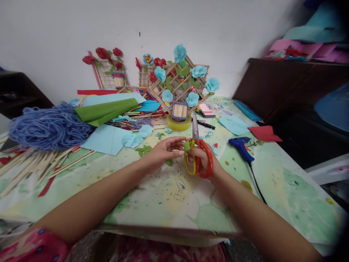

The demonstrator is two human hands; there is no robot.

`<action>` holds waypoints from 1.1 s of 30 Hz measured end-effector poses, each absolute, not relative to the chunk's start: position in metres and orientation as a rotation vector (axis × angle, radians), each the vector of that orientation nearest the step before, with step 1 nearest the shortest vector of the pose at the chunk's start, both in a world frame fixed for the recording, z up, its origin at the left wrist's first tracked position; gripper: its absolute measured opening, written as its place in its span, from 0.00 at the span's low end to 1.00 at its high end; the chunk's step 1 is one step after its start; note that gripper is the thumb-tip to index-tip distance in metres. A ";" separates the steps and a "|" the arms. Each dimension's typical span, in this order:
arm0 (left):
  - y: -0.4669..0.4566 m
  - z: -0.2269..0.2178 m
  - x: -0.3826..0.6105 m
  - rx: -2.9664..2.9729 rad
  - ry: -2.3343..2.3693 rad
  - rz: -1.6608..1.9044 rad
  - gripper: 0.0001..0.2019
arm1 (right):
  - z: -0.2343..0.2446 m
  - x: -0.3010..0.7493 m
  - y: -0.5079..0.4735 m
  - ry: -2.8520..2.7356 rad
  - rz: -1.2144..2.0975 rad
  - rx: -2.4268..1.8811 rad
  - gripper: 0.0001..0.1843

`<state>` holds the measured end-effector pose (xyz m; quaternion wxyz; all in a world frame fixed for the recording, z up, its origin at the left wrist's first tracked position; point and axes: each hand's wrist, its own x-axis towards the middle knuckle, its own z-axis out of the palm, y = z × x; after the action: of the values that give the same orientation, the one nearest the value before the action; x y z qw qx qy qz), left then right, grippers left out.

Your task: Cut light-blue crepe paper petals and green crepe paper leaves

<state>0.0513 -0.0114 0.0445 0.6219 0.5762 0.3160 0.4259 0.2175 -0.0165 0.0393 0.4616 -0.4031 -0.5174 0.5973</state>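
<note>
My right hand (205,160) grips a pair of scissors (198,151) with red and yellow handles, blades pointing up and away from me. My left hand (165,150) pinches a small green paper piece (187,146) right beside the scissor blades. Both hands meet over the middle of the table (286,189). Small green paper scraps (144,149) lie just left of my left hand.
A blue glue gun (241,146) with a black cord lies to the right. Blue yarn (46,127), green and blue paper sheets (106,111) and wooden sticks (35,163) crowd the left. Stick lattices with paper flowers (180,82) stand at the back, near a yellow tape roll (179,123).
</note>
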 end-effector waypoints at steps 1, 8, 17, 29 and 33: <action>-0.011 0.044 0.051 1.329 0.744 0.981 0.24 | 0.039 0.217 -0.016 -1.267 1.476 -0.997 0.19; -0.012 0.044 0.052 1.355 0.780 1.009 0.19 | 0.041 0.216 -0.018 -1.353 1.501 -1.007 0.05; -0.007 0.037 0.050 1.285 0.859 1.091 0.15 | 0.044 0.215 -0.020 -1.295 1.350 -1.043 0.21; -0.012 0.036 0.055 1.242 0.872 0.923 0.23 | 0.048 0.215 -0.021 -1.330 1.176 -1.072 0.20; -0.012 0.035 0.055 1.213 0.864 0.926 0.22 | 0.049 0.215 -0.021 -1.318 1.194 -1.078 0.20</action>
<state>0.0548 -0.0115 0.0346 0.6396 0.5319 0.3786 0.4059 0.2146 -0.0214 0.0492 0.5063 -0.4469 -0.5465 0.4952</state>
